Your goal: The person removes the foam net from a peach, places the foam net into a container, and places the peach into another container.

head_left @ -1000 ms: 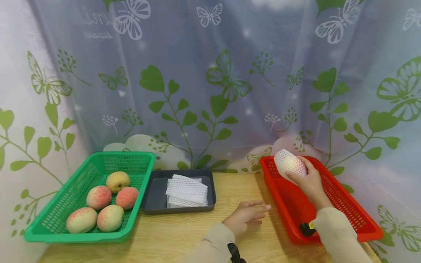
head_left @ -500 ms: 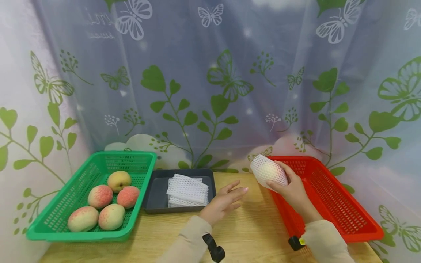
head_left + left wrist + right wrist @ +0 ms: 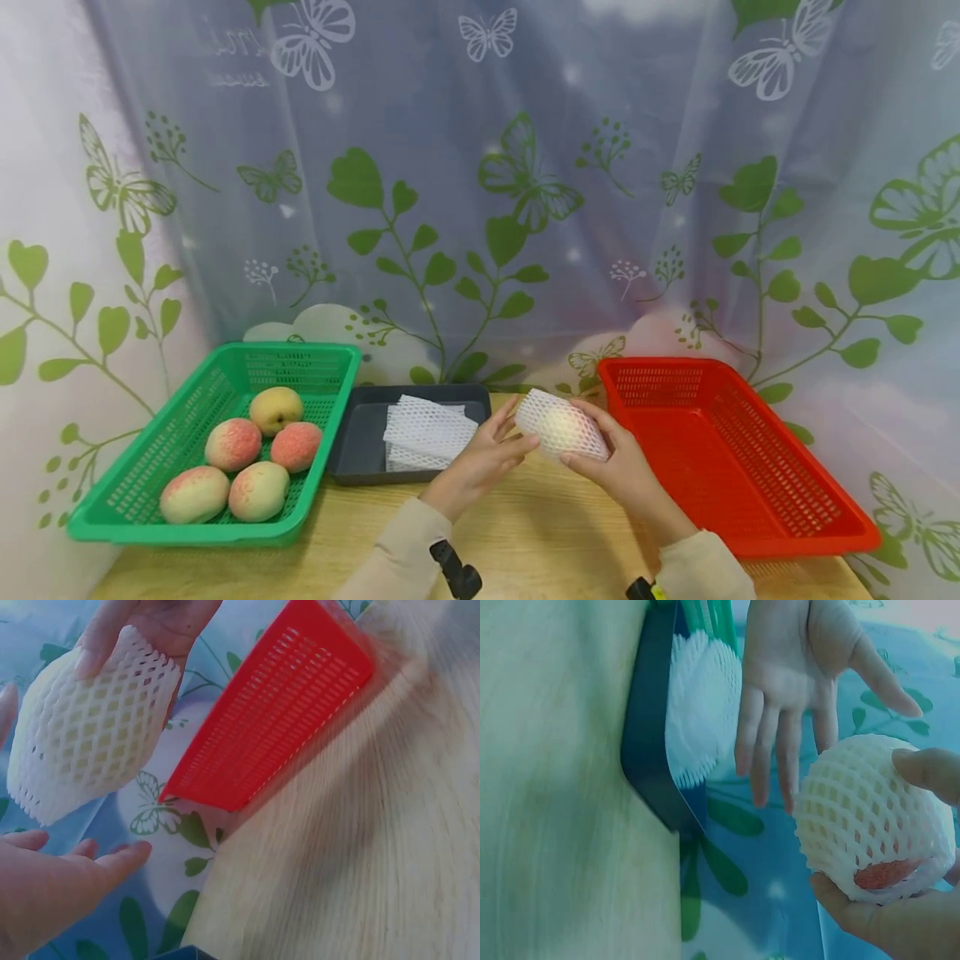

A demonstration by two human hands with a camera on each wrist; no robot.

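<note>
In the head view my right hand grips a peach wrapped in a white foam net sleeve, held up over the table between the tray and the red basket. In the right wrist view, thumb and fingers press on the net, and some red skin of the peach shows at the net's open end. My left hand is beside the wrapped peach with fingers extended. Whether its fingertips touch the net is hard to tell; the left wrist view shows a gap between that hand and the net.
A green basket with several peaches stands at the left. Beside it, a dark grey tray holds stacked white foam nets. The red basket stands at the right on the wooden table; a printed curtain hangs behind.
My right hand has carried the wrapped peach leftward and lower, from above the red basket to over the table. My left hand has moved left and up, and the peach now is close to it.
</note>
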